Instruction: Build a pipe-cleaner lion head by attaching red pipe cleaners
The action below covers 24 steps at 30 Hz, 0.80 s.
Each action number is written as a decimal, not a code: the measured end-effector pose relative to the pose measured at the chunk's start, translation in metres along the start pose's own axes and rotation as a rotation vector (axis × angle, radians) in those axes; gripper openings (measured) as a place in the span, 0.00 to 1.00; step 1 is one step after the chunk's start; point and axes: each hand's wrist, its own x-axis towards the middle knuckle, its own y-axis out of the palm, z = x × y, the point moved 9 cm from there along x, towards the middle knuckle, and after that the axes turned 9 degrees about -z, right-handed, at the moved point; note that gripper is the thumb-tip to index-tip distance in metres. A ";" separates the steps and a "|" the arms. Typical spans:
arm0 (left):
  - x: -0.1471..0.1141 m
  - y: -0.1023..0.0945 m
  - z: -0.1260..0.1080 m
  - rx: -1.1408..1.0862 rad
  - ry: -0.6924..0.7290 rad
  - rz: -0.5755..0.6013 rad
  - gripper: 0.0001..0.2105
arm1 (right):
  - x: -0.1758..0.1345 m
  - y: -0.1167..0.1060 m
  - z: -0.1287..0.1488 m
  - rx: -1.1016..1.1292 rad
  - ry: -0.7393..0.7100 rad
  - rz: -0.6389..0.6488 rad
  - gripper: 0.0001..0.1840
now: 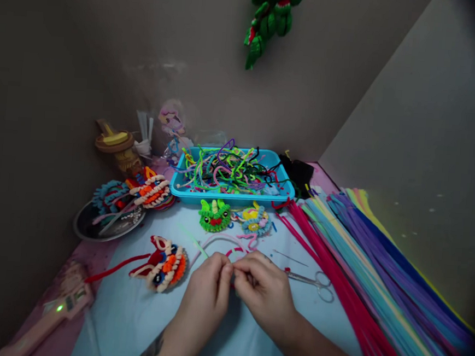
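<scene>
My left hand [208,285] and my right hand [265,290] meet at the fingertips above the light blue cloth, both closed in a pinch. A light green pipe cleaner [194,241] runs up and left from the fingers of my left hand. Whatever lies between my right fingertips is hidden. Just behind my hands curve a pale pink pipe cleaner [216,236] and a red one. To the left rests an orange, blue and cream pipe-cleaner lion head [167,268]. Beyond stand a green pipe-cleaner head [215,216] and a blue-and-yellow one [255,220].
Scissors [315,283] lie right of my hands, beside bundles of coloured pipe cleaners [361,275]. A blue tray [195,196] of scraps stands at the back. Leftward are a metal bowl [89,228], a lidded cup [119,144] and a pink glue gun [56,312], its light green.
</scene>
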 end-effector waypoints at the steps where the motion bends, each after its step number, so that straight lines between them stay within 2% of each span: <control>1: -0.001 0.001 0.000 0.027 0.008 -0.007 0.10 | 0.000 0.000 0.000 0.001 0.004 -0.016 0.09; 6: -0.004 0.006 0.001 0.144 0.002 -0.018 0.10 | -0.001 -0.001 0.002 0.018 0.007 -0.072 0.10; 12: -0.004 0.009 0.003 0.064 -0.060 -0.011 0.10 | -0.002 -0.001 0.002 0.031 0.025 -0.053 0.09; 20: -0.001 0.012 0.014 -0.280 -0.239 -0.050 0.12 | -0.004 0.001 -0.005 0.049 0.063 -0.035 0.09; 24: 0.001 0.026 0.018 -0.631 -0.387 0.087 0.15 | -0.001 0.000 -0.013 0.026 0.153 -0.036 0.11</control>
